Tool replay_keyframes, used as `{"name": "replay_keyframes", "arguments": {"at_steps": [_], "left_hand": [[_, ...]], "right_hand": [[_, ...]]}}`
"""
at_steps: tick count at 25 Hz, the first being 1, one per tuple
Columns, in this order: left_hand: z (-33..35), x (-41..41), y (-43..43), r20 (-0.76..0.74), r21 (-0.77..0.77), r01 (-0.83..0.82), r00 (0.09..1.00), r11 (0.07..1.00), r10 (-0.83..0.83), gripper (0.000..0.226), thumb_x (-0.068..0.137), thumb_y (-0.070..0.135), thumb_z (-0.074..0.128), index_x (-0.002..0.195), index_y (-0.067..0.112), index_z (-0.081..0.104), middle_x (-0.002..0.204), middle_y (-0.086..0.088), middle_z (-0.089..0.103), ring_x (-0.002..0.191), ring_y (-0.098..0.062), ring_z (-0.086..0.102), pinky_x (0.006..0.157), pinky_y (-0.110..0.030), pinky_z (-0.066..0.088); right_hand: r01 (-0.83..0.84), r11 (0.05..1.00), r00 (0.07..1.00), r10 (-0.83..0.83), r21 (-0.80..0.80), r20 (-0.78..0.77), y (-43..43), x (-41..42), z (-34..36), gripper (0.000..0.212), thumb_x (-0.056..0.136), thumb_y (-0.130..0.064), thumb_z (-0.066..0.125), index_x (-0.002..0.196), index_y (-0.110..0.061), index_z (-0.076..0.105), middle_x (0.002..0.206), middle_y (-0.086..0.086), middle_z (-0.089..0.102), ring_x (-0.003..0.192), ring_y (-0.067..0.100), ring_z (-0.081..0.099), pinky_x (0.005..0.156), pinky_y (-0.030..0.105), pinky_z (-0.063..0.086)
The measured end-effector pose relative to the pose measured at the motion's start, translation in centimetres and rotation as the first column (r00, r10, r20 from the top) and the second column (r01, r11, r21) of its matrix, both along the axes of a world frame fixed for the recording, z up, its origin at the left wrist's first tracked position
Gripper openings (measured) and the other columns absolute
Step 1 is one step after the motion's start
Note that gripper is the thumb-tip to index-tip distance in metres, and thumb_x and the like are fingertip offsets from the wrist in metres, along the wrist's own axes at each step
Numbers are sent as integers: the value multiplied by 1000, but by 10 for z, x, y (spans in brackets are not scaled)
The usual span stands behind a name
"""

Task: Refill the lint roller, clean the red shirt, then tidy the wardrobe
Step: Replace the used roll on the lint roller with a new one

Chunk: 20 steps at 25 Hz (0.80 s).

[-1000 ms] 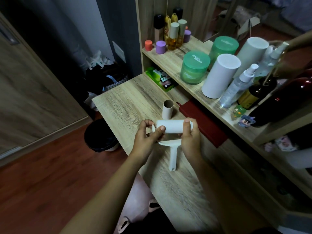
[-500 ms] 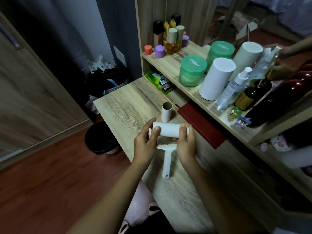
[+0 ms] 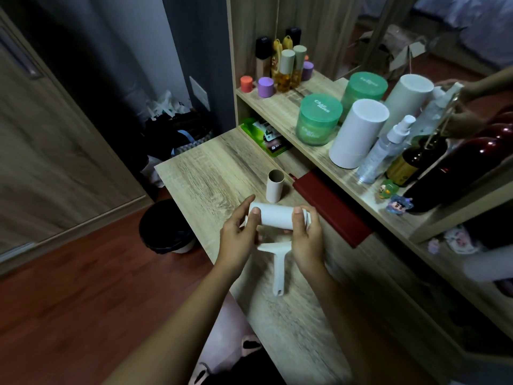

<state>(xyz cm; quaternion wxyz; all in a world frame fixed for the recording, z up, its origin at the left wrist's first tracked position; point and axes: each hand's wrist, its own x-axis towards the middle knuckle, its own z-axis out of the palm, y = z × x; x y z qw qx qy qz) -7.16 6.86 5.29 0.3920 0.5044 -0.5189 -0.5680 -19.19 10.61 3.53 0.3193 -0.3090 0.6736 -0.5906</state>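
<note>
Left hand [image 3: 238,234] pinches the left end of the paper roll [image 3: 274,216], thumb on the front face and fingers behind. The roll lies crosswise, held just above the wooden desk [image 3: 211,168], and appears seated on the lint roller; whether it is fully home cannot be told. Right hand [image 3: 306,240] wraps the right end, thumb on top and fingers curled beneath. The white handle [image 3: 278,268] hangs from the roll's midline toward the viewer, free of both hands.

Handling, as judged: the roller is light, with a stiff plastic frame. The roll is a paper-wound tube that would dent under a hard squeeze, and its outer sheet may be tacky. Grip is best taken at the two ends for seating and on the handle for use.

An empty cardboard tube [image 3: 274,186] stands upright just behind the roll. A dark red case [image 3: 330,207] lies to the right, against the shelf edge.
</note>
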Motion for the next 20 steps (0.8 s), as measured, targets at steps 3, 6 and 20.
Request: {"name": "replay_keyframes", "arguments": {"at_steps": [3,6,20], "left_hand": [[-6,-1,-2,-70,80,-4,998,997,10,42,89,30,60,130,31,52,112,0,64,89,-21,68,78,-35,56],[-9,-3,-1,-119,170,-104,985,980,126,49,87,31,63,133,22,51,117,8,63,93,-25,67,86,-41,55],[-8,-9,6,-197,255,-223,941,941,276,52,87,20,64,135,6,48,147,6,39,77,-16,67,64,-22,55]], "right_hand": [[-47,998,998,48,40,-33,-1,-7,2,17,96,-36,40,99,-24,50,88,-6,59,80,10,62,62,20,53],[-116,986,993,118,116,-11,-3,-10,7,24,97,-39,28,107,-26,47,91,-2,59,70,10,62,55,14,48],[-96,994,991,100,51,-91,2,-9,4,36,100,-21,33,126,-10,56,65,-9,50,54,-8,51,55,8,40]]}}
